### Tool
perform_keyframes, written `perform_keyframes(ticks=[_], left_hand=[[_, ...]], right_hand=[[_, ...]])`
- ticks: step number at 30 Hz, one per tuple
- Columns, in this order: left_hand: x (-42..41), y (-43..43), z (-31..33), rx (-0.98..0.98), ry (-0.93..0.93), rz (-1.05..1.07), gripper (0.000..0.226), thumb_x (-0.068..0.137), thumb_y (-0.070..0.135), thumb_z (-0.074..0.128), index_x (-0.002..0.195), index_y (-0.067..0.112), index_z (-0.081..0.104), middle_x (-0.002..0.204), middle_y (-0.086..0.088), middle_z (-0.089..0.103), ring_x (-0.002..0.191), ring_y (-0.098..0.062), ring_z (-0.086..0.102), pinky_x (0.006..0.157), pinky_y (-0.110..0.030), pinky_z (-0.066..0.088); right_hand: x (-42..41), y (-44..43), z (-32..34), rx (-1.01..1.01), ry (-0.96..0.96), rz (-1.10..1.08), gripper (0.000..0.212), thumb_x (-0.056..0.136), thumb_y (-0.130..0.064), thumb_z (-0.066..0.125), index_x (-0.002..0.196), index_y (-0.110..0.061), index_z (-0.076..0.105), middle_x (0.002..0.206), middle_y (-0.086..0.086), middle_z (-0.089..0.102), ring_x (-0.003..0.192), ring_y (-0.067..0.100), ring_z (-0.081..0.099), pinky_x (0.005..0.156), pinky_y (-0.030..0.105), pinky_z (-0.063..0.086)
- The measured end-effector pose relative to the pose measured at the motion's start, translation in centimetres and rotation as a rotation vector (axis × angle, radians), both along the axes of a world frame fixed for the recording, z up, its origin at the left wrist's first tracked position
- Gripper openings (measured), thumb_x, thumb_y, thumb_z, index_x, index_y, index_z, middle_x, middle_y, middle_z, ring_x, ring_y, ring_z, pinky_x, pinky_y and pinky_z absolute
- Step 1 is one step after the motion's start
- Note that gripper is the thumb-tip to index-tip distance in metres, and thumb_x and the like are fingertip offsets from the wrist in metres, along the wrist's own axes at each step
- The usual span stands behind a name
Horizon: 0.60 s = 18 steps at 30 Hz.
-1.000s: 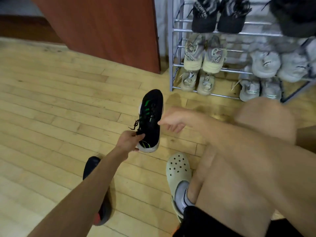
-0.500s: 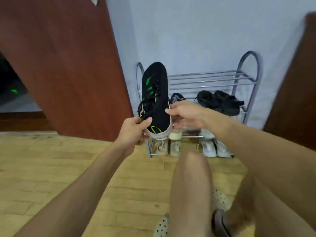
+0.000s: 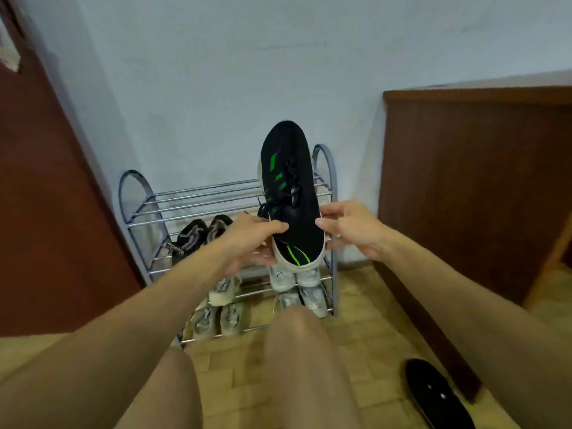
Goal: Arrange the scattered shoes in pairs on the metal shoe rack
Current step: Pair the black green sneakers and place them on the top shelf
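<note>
Centre of frame: black sneaker (image 3: 289,193) with green stripes and a pale sole, held up in both hands. Its toe points toward the top of the frame and its heel is nearest the camera. It sits in front of the right end of the metal shoe rack (image 3: 201,199), level with the top tier. I cannot tell whether it touches the bars.

Left hand (image 3: 247,243): grips the sneaker's left side near the heel, with the thumb laid over the upper and the fingers curled beneath the sole.

Right hand (image 3: 349,227): pinches the sneaker's right edge between thumb and curled fingers.

Rack: stands against the pale wall (image 3: 247,72), between a brown door (image 3: 46,212) at left and a brown wooden panel (image 3: 464,181) at right. No shoes show on the visible left part of the top tier.
- Second tier, left: dark pair (image 3: 198,235), side by side.
- Third tier, left: a beige sneaker (image 3: 223,289), partly hidden by the left forearm.
- Third tier, right: white pair (image 3: 291,277), just below the held sneaker's heel.
- Bottom tier, left: grey pair (image 3: 216,318).
- Bottom tier, right: another pale pair (image 3: 305,300), partly behind a knee.

Lower right of frame: a black shoe (image 3: 433,394) lies on the wooden floor (image 3: 356,305), well apart from the rack and beside the panel's base.

Bottom of frame: two bare knees (image 3: 297,351), blurred.
</note>
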<state>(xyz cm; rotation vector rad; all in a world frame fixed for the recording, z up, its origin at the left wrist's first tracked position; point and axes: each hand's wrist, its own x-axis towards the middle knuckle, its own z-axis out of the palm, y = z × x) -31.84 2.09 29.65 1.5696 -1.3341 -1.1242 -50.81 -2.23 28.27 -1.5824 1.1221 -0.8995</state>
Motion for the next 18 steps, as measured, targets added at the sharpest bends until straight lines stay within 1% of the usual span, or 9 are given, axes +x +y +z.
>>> perform_keyframes(ticks=[2,5,8,10,12,14,16,18], left_hand=[[-2.8,-0.5,-1.8,0.038,-0.026,-0.062,0.02,0.086,0.02,0.069,0.101,0.007,0.068,0.091,-0.007,0.073,0.073,-0.02,0.068,0.073,-0.035,0.061],[-7.1,-1.0,-5.4,0.127,0.007,-0.118,0.027,0.083,0.019,0.072,0.106,0.005,0.068,0.101,-0.011,0.073,0.08,-0.024,0.067,0.074,-0.035,0.061],[-11.6,-0.5,-9.5,0.238,0.096,-0.157,0.032,0.083,0.015,0.072,0.112,0.004,0.063,0.097,-0.009,0.072,0.079,-0.023,0.069,0.066,-0.033,0.06],[-14.4,0.4,-12.3,0.304,0.158,-0.169,0.031,0.084,0.011,0.071,0.113,0.003,0.062,0.093,-0.009,0.07,0.074,-0.021,0.068,0.062,-0.032,0.059],[-17.0,1.6,-15.2,0.378,0.192,-0.158,0.031,0.085,0.007,0.069,0.114,0.002,0.059,0.1,-0.012,0.068,0.077,-0.024,0.066,0.063,-0.034,0.057],[-19.1,3.0,-18.2,0.463,0.184,-0.16,0.034,0.085,0.006,0.068,0.117,0.001,0.056,0.11,-0.015,0.065,0.083,-0.028,0.065,0.065,-0.036,0.057],[-20.5,4.1,-21.1,0.534,0.143,-0.176,0.041,0.085,0.008,0.069,0.123,-0.001,0.055,0.119,-0.019,0.064,0.085,-0.031,0.066,0.062,-0.035,0.057],[-21.3,5.0,-23.9,0.596,0.091,-0.203,0.045,0.086,0.008,0.068,0.128,-0.001,0.053,0.123,-0.021,0.062,0.095,-0.035,0.067,0.066,-0.037,0.057]], right_hand=[[-3.7,0.2,-1.7,0.033,0.02,-0.03,0.026,0.095,-0.009,0.057,0.12,-0.007,0.064,0.104,0.004,0.071,0.085,0.016,0.068,0.065,0.025,0.06],[-8.8,1.0,-4.7,0.11,0.037,-0.062,0.029,0.093,-0.011,0.061,0.121,-0.006,0.064,0.104,0.008,0.072,0.081,0.017,0.068,0.07,0.028,0.059],[-13.4,2.5,-8.4,0.212,0.039,-0.127,0.039,0.088,-0.018,0.068,0.125,-0.006,0.064,0.11,0.009,0.072,0.088,0.019,0.069,0.084,0.037,0.058],[-16.0,3.8,-11.1,0.275,0.043,-0.17,0.036,0.09,-0.024,0.066,0.122,-0.007,0.066,0.111,0.009,0.073,0.097,0.024,0.07,0.089,0.04,0.056],[-18.4,5.0,-13.9,0.351,0.025,-0.229,0.033,0.094,-0.03,0.06,0.117,-0.007,0.067,0.111,0.011,0.072,0.101,0.027,0.07,0.09,0.043,0.056],[-20.7,6.0,-16.5,0.426,0.016,-0.303,0.035,0.096,-0.032,0.057,0.116,-0.004,0.066,0.114,0.014,0.07,0.102,0.029,0.069,0.092,0.044,0.056],[-22.5,6.9,-19.3,0.501,0.057,-0.36,0.034,0.097,-0.028,0.056,0.118,-0.002,0.064,0.117,0.016,0.068,0.101,0.029,0.068,0.089,0.042,0.057],[-23.7,7.9,-22.2,0.58,0.125,-0.402,0.034,0.097,-0.022,0.056,0.123,-0.001,0.06,0.119,0.017,0.066,0.099,0.028,0.067,0.085,0.038,0.058]])
